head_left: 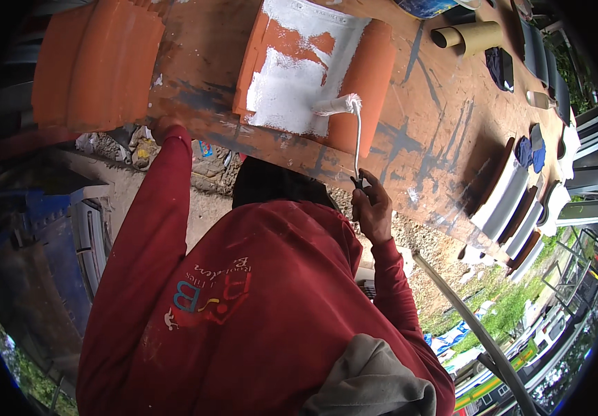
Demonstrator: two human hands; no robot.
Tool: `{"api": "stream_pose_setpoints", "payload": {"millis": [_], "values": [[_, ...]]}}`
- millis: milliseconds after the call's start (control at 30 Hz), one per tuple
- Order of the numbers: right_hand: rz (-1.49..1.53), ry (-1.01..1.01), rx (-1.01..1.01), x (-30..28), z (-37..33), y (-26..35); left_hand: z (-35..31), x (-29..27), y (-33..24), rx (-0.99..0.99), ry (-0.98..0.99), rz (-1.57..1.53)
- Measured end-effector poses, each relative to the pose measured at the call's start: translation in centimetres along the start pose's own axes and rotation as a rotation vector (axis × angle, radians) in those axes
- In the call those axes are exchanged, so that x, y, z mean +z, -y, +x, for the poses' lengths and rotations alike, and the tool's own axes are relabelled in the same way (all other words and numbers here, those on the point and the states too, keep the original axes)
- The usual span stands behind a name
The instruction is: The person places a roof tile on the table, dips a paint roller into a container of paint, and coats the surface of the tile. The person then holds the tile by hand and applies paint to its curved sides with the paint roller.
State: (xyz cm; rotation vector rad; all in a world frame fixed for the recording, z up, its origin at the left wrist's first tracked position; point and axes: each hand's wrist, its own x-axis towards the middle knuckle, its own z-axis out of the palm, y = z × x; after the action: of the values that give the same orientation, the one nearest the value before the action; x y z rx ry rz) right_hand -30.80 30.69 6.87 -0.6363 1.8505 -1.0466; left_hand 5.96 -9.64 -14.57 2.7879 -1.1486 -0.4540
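Note:
My right hand [374, 208] is closed round the black handle of a small paint roller [337, 105], near the table's front edge. The roller's white head rests on a curved orange roof tile [288, 87], which lies on the brown table [444, 132]. White paint covers much of that tile, with bare orange patches at its upper middle and along its right side. At the table's front edge, my left hand [168, 129] is beside a stack of orange roof tiles [98, 66]; its fingers are hard to make out.
Grey and brown curved tiles [503, 197] line the table's right end, near a blue cloth [531, 149]. Farther back are brown cardboard tubes [479, 36] and a blue container [427, 7]. A metal pole [475, 322] slants across the lower right.

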Motion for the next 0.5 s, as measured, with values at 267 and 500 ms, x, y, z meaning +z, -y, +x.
{"api": "stream_pose_setpoints", "payload": {"millis": [267, 500], "values": [[0.017, 0.126, 0.109, -3.5, -5.2, 1.3, 1.0, 0.8, 0.4, -0.075, -0.056, -0.163], [-0.493, 0.305, 0.047, -7.2, 1.8, 9.6, -0.6, 0.6, -0.2, 0.042, 0.042, -0.014]]}}
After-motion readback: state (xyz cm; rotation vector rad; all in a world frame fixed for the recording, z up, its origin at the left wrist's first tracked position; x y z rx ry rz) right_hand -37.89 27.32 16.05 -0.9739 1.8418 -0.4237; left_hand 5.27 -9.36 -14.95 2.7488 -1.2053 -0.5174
